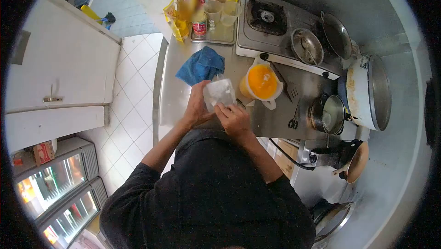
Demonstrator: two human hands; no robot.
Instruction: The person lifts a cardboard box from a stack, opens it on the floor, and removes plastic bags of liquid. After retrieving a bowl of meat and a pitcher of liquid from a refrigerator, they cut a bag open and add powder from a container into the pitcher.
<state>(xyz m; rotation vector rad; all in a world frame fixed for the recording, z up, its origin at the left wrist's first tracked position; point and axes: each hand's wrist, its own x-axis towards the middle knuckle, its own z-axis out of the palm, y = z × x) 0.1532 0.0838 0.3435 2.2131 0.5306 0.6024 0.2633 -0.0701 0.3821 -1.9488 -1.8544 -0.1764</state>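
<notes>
A clear plastic container (221, 90) with something white in it is held in front of my body. My left hand (197, 104) is wrapped round its left side. The fingers of my right hand (235, 119) are pinched together at its near right edge; anything smaller between them is hidden. Just right of the container stands a pitcher of orange liquid (263, 82), with small white patches on the surface. Beyond my left hand a crumpled blue cloth (201, 65) lies on the steel counter (172, 97).
A gas stove (275, 28) at the back carries a steel pan (307, 46). Cans and plastic cups stand on a tray (213, 37) beside yellow bags. A fork (291, 88), scissors (294, 120), small pots and a large white pot (360, 93) are on the right.
</notes>
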